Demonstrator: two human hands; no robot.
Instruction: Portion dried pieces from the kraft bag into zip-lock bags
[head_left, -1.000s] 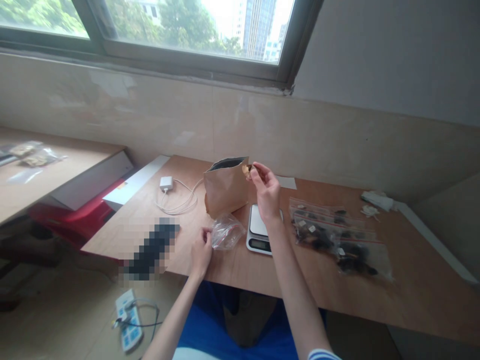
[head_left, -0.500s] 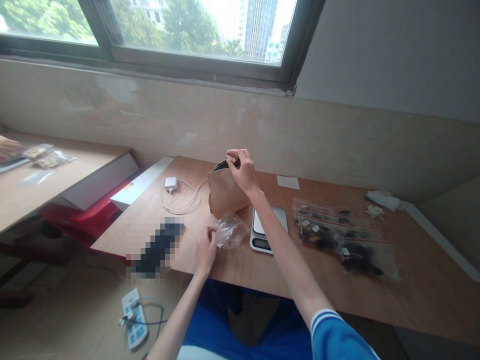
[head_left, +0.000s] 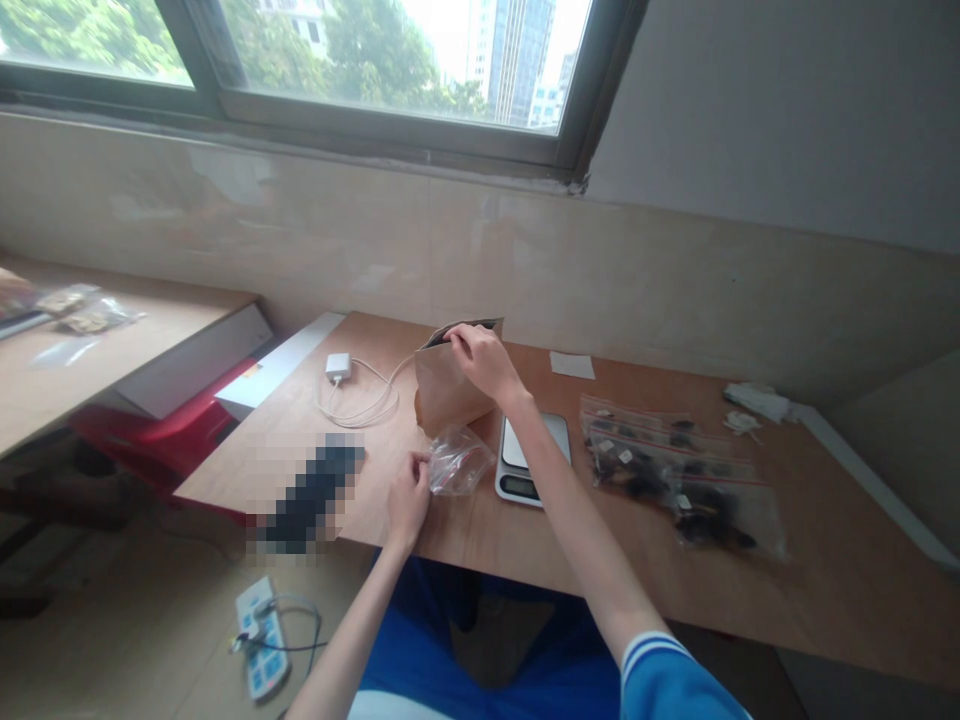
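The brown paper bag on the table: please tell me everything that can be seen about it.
The brown kraft paper bag stands upright on the plywood table, left of the digital scale. It looks creased, and its open top shows a dark inner lining. The right hand rests over the top edge. A clear plastic bag lies against its lower front.

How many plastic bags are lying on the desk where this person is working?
3, it seems: a clear bag beside the left hand, and, right of the digital scale, a zip bag of dark pieces overlapping a second zip bag. Another could be hidden in that overlap.
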